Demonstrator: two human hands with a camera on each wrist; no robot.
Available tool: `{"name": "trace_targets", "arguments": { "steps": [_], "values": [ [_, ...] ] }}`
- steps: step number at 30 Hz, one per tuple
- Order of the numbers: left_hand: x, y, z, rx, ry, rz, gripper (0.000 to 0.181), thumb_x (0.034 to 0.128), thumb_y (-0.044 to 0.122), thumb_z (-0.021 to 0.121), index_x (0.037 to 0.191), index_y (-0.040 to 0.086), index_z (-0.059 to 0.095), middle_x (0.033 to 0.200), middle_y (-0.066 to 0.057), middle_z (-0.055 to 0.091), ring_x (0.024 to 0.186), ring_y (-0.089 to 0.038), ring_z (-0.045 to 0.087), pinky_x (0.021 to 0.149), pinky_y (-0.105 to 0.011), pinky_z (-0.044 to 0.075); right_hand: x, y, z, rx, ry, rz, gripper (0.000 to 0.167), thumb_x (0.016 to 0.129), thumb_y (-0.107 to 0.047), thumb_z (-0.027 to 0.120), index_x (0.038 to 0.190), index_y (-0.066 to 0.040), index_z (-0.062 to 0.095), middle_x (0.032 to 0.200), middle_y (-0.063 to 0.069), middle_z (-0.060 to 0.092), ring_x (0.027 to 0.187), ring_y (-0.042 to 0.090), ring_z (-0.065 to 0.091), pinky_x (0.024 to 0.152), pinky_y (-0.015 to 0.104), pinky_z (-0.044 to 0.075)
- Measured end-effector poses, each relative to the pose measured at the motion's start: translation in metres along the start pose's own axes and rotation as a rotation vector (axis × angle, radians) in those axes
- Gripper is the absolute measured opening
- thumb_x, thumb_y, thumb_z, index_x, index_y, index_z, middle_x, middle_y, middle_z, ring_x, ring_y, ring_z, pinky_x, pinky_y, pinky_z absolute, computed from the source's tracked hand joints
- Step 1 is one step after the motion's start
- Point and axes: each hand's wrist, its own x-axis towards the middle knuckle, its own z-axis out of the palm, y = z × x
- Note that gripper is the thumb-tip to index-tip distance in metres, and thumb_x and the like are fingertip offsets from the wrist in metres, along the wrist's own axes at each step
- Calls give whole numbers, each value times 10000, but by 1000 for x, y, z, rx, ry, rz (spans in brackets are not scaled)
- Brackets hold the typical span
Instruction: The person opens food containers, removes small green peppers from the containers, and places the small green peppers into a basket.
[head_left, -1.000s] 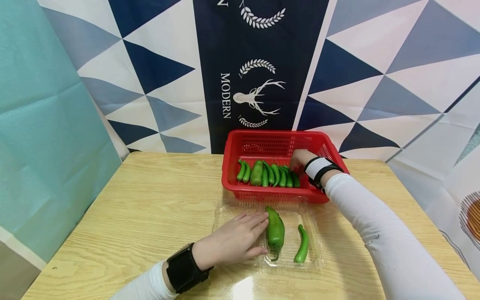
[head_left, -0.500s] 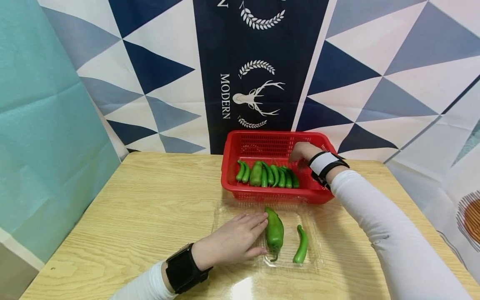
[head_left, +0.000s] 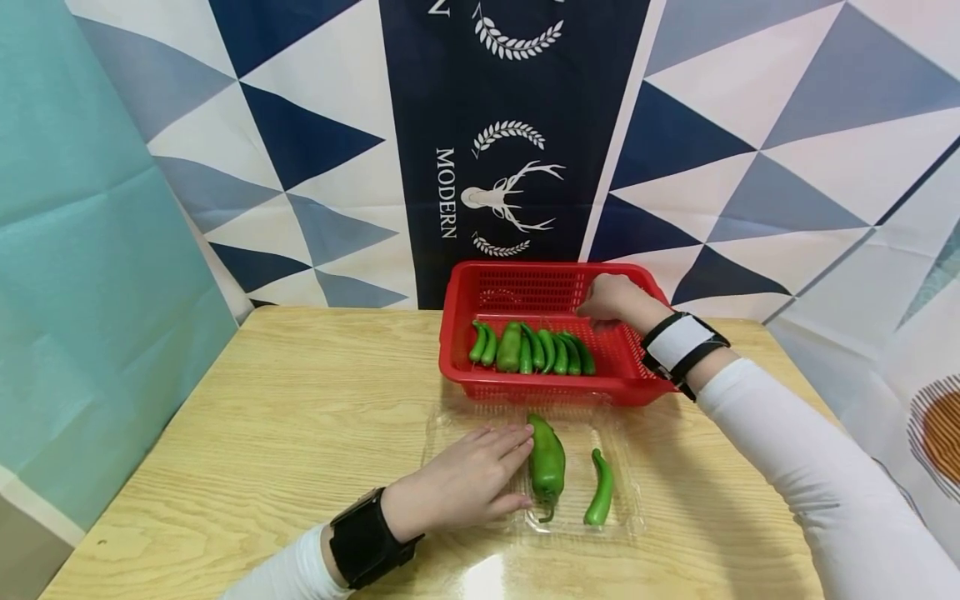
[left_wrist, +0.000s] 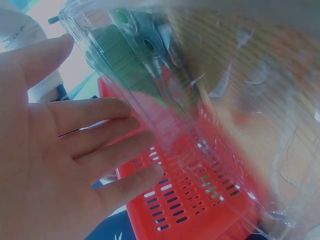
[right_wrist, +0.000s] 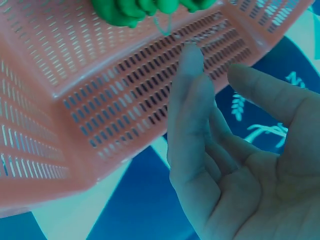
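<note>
My left hand (head_left: 468,483) lies with straight fingers over the left part of a clear plastic container (head_left: 573,508). In the left wrist view its fingers (left_wrist: 95,122) reach along the container's wall. Inside the container are a large green pepper (head_left: 548,462), close to those fingertips, and a slim green chili pepper (head_left: 602,490) to its right. Whether the fingertips touch the large pepper I cannot tell. My right hand (head_left: 615,302) hovers over the right part of a red basket (head_left: 547,381). The right wrist view shows thumb and fingers (right_wrist: 192,115) apart, holding nothing.
Several green peppers (head_left: 538,350) lie side by side in a row in the basket, left of my right hand. The basket stands at the back of the wooden table (head_left: 300,417), just behind the container. A patterned cloth (head_left: 315,167) hangs behind.
My right hand has risen from the right end of the pepper row and drawn back, its forearm shifting right. My left hand and the two peppers in the container stay put.
</note>
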Motion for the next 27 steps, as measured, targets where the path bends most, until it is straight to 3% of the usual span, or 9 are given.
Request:
{"name": "trace_targets", "arguments": {
  "steps": [9, 17, 27],
  "values": [
    [0, -1, -1, -11, -17, -4, 664, 953, 524, 449, 1392, 25, 463, 1474, -120, 415, 1358, -245, 406, 1107, -411, 352, -26, -2, 4, 11, 111, -91, 226, 924, -210, 591, 827, -22, 672, 773, 121, 702, 717, 222, 660, 665, 308, 543],
    [0, 1, 1, 1, -8, 6, 672, 951, 528, 451, 1391, 20, 462, 1471, -126, 418, 1357, -250, 407, 1105, -403, 355, -54, 0, 18, 61, 234, -180, 248, 939, -262, 585, 838, -45, 653, 647, 67, 615, 539, 174, 518, 506, 271, 418],
    [0, 1, 1, 1, -11, 3, 676, 952, 527, 450, 1401, 21, 449, 1474, -125, 416, 1360, -250, 403, 1110, -394, 350, -96, -8, 44, 83, 348, -311, 203, 898, -256, 653, 846, -62, 679, 664, 21, 649, 535, 114, 547, 551, 264, 475]
  ]
}}
